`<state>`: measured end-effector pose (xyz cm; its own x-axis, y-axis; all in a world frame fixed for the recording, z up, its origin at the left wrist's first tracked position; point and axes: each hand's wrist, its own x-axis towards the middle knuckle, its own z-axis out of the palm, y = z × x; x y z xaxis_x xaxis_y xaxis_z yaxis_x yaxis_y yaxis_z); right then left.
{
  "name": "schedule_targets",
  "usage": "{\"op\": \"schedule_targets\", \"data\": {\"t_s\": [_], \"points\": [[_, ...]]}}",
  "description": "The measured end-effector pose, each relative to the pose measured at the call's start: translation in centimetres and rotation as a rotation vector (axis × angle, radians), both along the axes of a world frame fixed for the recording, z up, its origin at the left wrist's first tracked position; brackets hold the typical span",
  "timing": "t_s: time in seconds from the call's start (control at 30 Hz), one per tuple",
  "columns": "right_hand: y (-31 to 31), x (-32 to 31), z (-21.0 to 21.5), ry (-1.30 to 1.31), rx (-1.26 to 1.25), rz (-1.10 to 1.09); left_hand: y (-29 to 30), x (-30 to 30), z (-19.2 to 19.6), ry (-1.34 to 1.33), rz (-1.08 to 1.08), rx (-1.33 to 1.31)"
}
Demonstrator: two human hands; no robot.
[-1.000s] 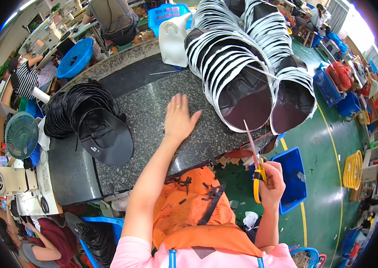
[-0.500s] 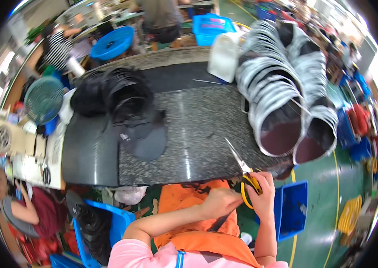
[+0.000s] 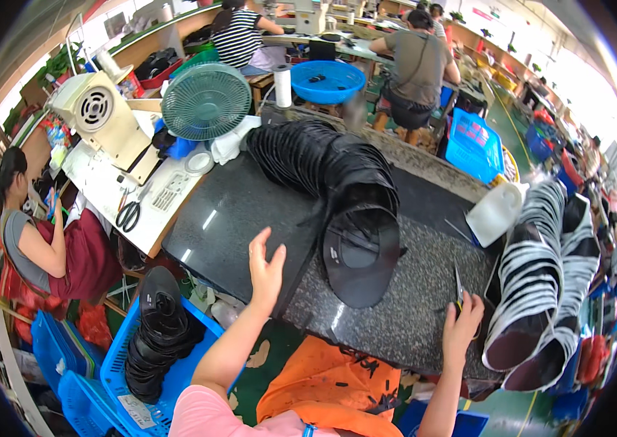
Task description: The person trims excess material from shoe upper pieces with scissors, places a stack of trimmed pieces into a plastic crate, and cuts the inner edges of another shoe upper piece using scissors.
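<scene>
A head-worn fisheye camera is looking down and forward over a dark worktop (image 3: 235,218).
It is sitting just above the wearer, catching the pink shirt (image 3: 206,409) and orange apron (image 3: 308,379) at the lower edge, and taking in the left hand (image 3: 265,273) and right hand (image 3: 461,324) from near; beyond the worktop it is facing into a workshop, a green fan (image 3: 206,100) showing farther off. The lens is bending straight edges toward a dark rim, and the far right is perhaps blurring too much for judging depth.
</scene>
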<state>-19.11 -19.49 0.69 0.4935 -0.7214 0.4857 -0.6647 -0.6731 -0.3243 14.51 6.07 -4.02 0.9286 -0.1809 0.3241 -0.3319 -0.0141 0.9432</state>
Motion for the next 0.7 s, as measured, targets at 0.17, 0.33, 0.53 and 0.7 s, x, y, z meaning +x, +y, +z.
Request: {"op": "schedule_targets", "data": {"t_s": [0.17,0.33,0.53,0.7], "points": [[4.4,11.4,1.5,0.034,0.294,0.376,-6.4,13.2,1.7,0.473,0.063,-0.330],[-4.0,23.3,1.3,-0.174,0.216,0.346,-13.6,17.1,3.7,0.402,0.144,-0.068],[-4.8,33.1,4.9,-0.067,-0.165,0.660,-9.8,21.0,3.3,0.378,0.280,0.156],[-24.2,32.3,0.2,-0.089,0.465,0.810,-16.1,20.0,7.8,0.518,0.083,0.081]]}}
